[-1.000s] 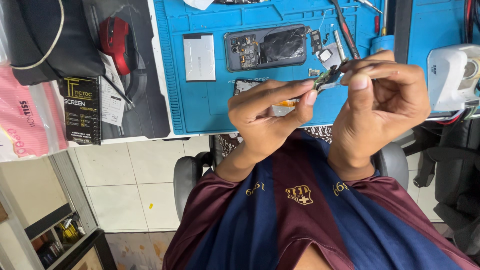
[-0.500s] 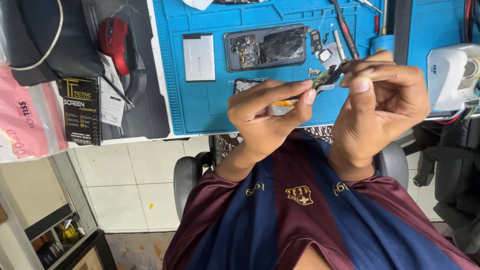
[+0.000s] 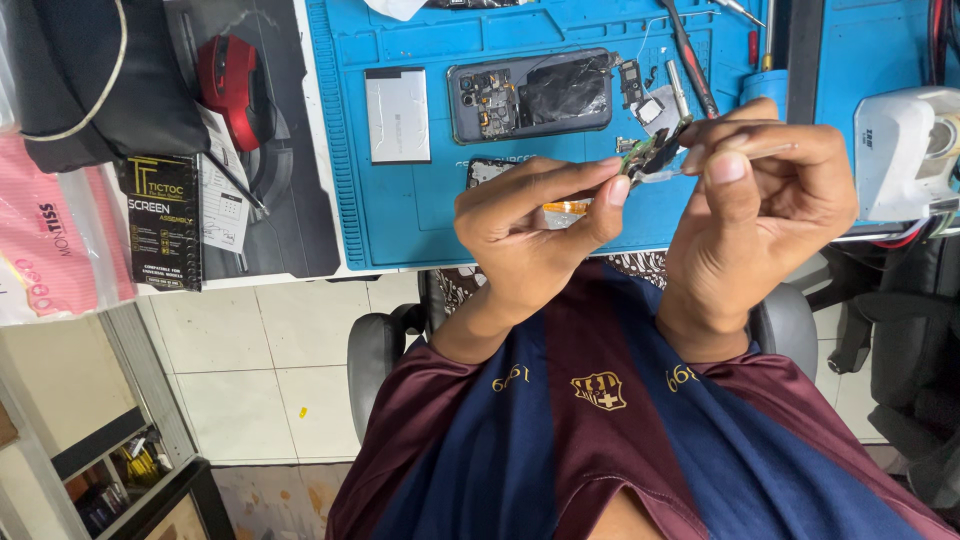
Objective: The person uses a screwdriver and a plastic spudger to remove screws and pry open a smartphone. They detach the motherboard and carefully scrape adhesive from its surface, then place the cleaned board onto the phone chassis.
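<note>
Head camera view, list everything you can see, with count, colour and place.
mat: one, blue, on the desk
phone: one, dark, opened, on the mat
battery: one, silver, left of the phone
small part: one, green-black, pinched between both hands
screwdrivers: a few, top right of the mat
mouse: one, red, on the dark pad
box: one, black, at the desk edge
bag: one, pink, far left
white device: one, right edge
chair: one, grey, under the person
shirt: one, maroon and blue
left hand: one, grip on the small part
right hand: one, grip on the small part and a thin tool
</note>
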